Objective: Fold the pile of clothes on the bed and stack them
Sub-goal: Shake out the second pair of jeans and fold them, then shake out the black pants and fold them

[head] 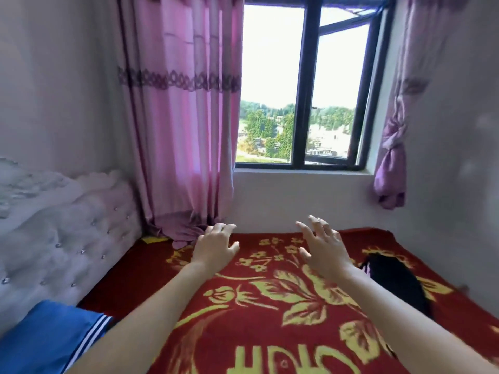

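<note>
Both my arms reach forward over the bed. My left hand hovers above the far part of the red blanket with its fingers loosely bent, holding nothing. My right hand is raised beside it, fingers spread and empty. A blue garment with white stripes lies at the near left of the bed. A black garment lies on the blanket to the right, partly hidden behind my right forearm.
The red blanket has a yellow flower pattern. A padded grey headboard stands on the left. Pink curtains hang down to the bed's far left corner. A window and wall close off the far side.
</note>
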Demonstrator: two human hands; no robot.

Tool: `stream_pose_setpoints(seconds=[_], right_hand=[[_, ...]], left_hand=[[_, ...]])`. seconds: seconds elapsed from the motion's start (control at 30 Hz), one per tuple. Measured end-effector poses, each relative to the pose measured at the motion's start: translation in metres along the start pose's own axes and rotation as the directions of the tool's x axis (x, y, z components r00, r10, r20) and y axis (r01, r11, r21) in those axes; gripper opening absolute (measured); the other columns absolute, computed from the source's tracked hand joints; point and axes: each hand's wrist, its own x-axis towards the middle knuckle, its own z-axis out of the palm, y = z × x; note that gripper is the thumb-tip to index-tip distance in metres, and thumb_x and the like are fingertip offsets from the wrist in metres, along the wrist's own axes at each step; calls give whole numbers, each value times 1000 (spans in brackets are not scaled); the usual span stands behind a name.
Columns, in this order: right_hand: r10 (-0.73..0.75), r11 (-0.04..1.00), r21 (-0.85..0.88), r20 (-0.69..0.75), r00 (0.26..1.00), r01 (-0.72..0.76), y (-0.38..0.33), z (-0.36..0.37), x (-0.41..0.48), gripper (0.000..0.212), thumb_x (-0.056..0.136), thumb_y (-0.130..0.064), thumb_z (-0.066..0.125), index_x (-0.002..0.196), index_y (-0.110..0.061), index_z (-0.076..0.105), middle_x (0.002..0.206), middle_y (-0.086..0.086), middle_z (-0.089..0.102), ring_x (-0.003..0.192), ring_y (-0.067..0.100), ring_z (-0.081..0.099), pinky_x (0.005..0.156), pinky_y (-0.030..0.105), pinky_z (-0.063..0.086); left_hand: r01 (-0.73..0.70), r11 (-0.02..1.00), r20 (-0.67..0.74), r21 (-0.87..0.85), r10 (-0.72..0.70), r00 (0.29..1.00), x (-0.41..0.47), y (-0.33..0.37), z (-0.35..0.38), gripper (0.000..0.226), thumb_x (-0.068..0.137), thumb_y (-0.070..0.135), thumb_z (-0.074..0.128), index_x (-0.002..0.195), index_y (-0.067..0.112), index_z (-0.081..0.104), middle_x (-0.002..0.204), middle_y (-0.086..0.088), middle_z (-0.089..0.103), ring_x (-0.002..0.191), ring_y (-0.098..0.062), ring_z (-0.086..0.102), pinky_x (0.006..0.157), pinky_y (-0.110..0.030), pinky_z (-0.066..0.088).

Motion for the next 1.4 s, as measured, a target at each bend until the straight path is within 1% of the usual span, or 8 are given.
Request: stream_pose_setpoints(seconds=[0.1,0.67,0.77,0.87,1.1,1.17,1.27,1.4], right_hand=[[78,992,-95,-1,997,-77,41,-16,-16,82,39,-34,92,111,-16,58,107,16,65,94,31,67,59,40,55],[536,818,-356,185,824,-453,175,-43,-189,76,30,-46,91,98,-19,72,96,12,69,84,24,71,56,30,56],[580,782,-407,199,790,-471,178,-47,-205,77,38,-46,90,106,-18,69,106,18,66,94,30,68,67,36,57],[567,811,-333,244,787,-481,183,-53,-211,66,87,-36,60,144,-17,33,150,20,25,140,32,25,110,43,29],[514,856,-224,288,808,-465,249,-16,-217,62,95,-35,46,149,-21,18,155,11,11,144,23,11,113,38,21],[484,872,-236,281,828,-429,272,-1,-216,66,89,-40,56,145,-19,30,151,15,23,140,27,24,108,40,31],[425,902,-223,315,849,-369,320,32,-226,77,36,-54,88,105,-24,70,105,10,67,94,22,68,65,30,57],[397,917,-132,404,824,-377,380,76,-262,80,22,-52,89,96,-26,72,95,5,69,83,18,70,57,27,57]], left_hand=[[-96,995,-43,-33,95,995,18,39,0,48,92,34,50,137,21,41,137,-1,45,125,-22,41,101,-33,35],[-321,859,216,-399,428,878,1,178,120,48,94,32,50,139,19,41,142,1,41,130,-16,36,102,-27,35],[-324,831,250,-452,467,848,-4,196,139,47,94,31,50,139,20,41,141,1,42,130,-16,36,102,-28,35],[-311,830,284,-463,471,835,-9,210,154,47,94,32,49,139,21,40,142,1,41,131,-15,34,104,-28,35],[-267,887,291,-377,387,875,-10,238,174,43,94,31,50,136,23,44,139,3,44,127,-14,38,101,-25,35],[-223,917,294,-331,324,899,-8,251,185,44,94,31,50,136,21,43,138,2,44,127,-15,40,101,-27,36],[-105,951,316,-290,199,928,-10,285,208,46,93,29,51,137,17,43,137,-3,46,127,-18,41,102,-30,37],[-15,967,395,-253,117,911,-29,346,245,47,94,30,50,138,17,42,138,-4,45,128,-19,39,104,-32,36]])
